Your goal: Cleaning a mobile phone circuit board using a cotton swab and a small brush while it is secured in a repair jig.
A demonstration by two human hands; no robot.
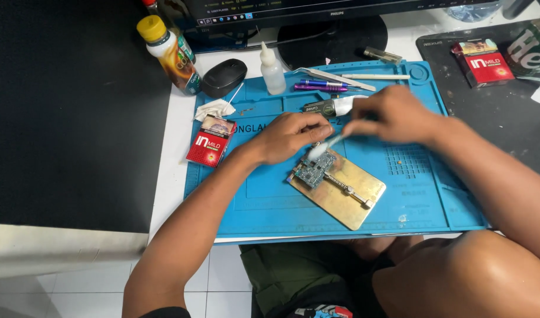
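Note:
A small green circuit board (314,171) is clamped on a brass-coloured holder plate (347,197) in the middle of a blue work mat (270,203). My left hand (288,136) rests on the mat just above the board, fingers curled, touching the plate's upper edge. My right hand (393,115) grips a small brush (324,149) whose pale bristle end lies on the board; the hand is blurred by motion.
A red packet (211,141), tissue (214,109), black mouse (224,77), drink bottle (171,54) and dropper bottle (273,72) lie at left and back. Tweezers (334,76) and purple tools (321,86) line the mat's far edge. A monitor base (334,40) stands behind.

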